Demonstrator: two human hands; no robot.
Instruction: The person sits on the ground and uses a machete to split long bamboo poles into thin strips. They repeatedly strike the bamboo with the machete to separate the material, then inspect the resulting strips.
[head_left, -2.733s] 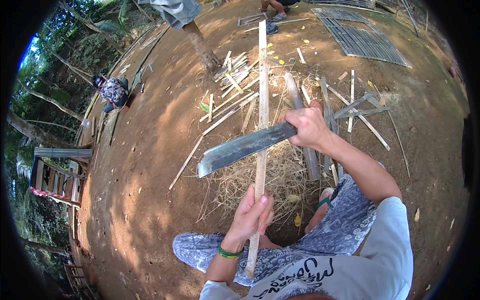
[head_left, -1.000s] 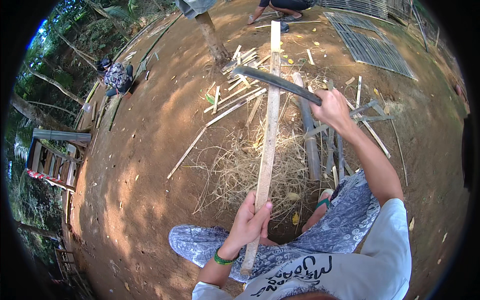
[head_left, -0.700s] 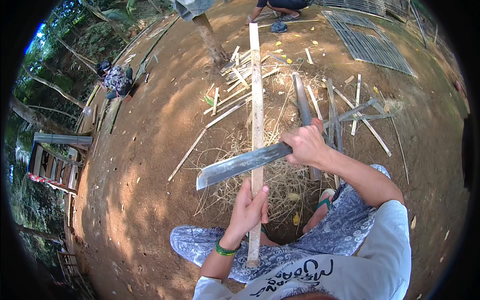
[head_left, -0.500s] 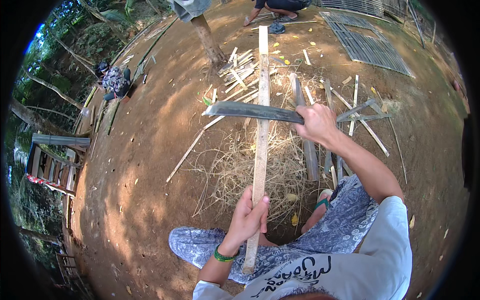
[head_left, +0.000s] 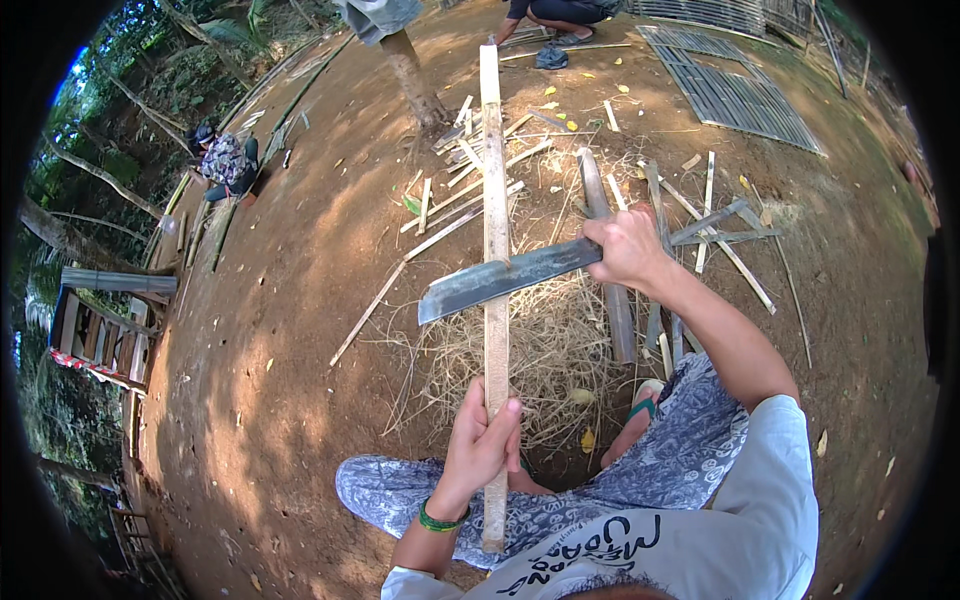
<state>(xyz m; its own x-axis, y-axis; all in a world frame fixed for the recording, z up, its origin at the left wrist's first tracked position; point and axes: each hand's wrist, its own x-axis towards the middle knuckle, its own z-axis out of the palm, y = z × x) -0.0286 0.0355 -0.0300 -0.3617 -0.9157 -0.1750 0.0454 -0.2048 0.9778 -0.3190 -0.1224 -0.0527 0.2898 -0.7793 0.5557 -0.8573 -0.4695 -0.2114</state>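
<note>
1. From my seat behind the head camera, I see the pale strip (head_left: 496,190) running almost straight down the picture, from the upper centre to just over the patterned trousers (head_left: 400,490) at the lower centre.
2. My left hand (head_left: 475,445), lower centre, is closed around the strip near its lower end, fingers curled behind and thumb across the near side.
3. My right hand (head_left: 628,250), right of centre, is wrapped in a fist about the grip of the machete (head_left: 520,272); the fist hides most of that grip.
4. The blade slants across the strip mid-frame, its tip lower and to the left. Whether the edge is biting into the wood, I can't tell from here.
5. I judge the step in hand to be paring the strip; the loose heap of shavings (head_left: 555,350) beneath it, centre, suggests as much.
6. As I read it, the next move calls for a firm left hold, the blade laid at a shallow angle, and each stroke aimed up the frame, clear of my left fingers.
</note>
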